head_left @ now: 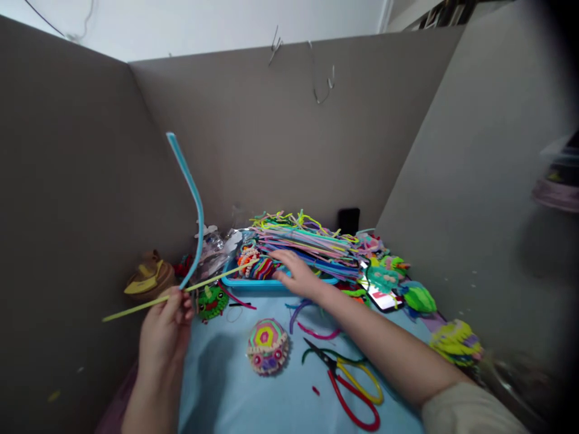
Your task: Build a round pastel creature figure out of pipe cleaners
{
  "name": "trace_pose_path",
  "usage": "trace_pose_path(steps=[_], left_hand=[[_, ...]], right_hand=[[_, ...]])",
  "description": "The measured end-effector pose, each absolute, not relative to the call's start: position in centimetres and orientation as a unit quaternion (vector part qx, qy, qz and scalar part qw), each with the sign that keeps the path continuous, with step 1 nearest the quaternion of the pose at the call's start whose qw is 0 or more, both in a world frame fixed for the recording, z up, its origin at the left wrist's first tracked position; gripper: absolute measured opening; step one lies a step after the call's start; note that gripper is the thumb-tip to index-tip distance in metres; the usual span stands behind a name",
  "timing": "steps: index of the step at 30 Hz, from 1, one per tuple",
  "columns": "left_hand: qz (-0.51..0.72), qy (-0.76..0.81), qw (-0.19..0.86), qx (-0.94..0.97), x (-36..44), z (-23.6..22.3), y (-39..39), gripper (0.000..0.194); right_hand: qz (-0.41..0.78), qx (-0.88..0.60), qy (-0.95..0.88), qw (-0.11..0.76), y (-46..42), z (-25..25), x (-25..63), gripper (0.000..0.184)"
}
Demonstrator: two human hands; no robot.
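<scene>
My left hand is closed on two pipe cleaners: a light blue one that curves up toward the back wall, and a yellow-green one lying nearly level from left to right. My right hand reaches forward with fingers spread, resting on a pile of coloured pipe cleaners in a blue tray. Whether it grips any of them is not visible. A round woven piece of pipe cleaners lies on the light blue table between my arms.
Red and yellow scissors lie open by my right forearm. Loose pipe cleaner bits, a green woven figure, a phone, green and yellow woven shapes and a brown object surround the tray. Grey cardboard walls enclose the table.
</scene>
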State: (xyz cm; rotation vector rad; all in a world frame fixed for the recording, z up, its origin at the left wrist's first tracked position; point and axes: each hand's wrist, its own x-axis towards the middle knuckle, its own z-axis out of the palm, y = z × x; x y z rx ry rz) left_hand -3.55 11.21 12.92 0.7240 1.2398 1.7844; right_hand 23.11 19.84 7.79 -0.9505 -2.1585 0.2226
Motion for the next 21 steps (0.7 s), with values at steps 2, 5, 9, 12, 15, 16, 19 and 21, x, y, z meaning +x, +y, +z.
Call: trace_pose_path(steps=[2,5,9,12,15,16,19,21], left_hand=[[0.699,0.458,0.504,0.219,-2.5,11.9,10.6,0.008],[0.674,0.432,0.582,0.144,-1.5,10.5,9.6,0.009],[0.684,0.406,0.597,0.105,-2.5,9.9,8.3,0.02],[0.724,0.384,0.561,0.116,-4.2,10.2,7.4,0.019],[0.748,0.376,0.533,0.125,-5.5,10.7,6.2,0.013],[0.749,0.377,0.529,0.128,-5.7,10.8,5.8,0.013],[0.737,0.396,0.528,0.147,-5.6,10.1,4.1,0.024],[0.709,0.429,0.529,0.182,-5.0,8.8,2.9,0.035]], right_hand=[[0.096,-0.32,-0.876,0.347,17.7,8.3,20.9,0.052],[0.111,-0.367,-0.895,0.228,15.2,8.1,19.1,0.031],[0.098,-0.446,-0.877,0.148,13.6,6.9,20.1,0.017],[0.088,-0.492,-0.851,0.161,14.0,6.8,22.6,0.017],[0.074,-0.558,-0.803,0.194,15.3,7.6,25.4,0.022],[0.07,-0.579,-0.785,0.21,15.7,7.9,26.1,0.024],[0.059,-0.626,-0.727,0.277,15.8,8.8,27.0,0.028],[0.071,-0.627,-0.709,0.315,14.2,8.8,26.2,0.032]])
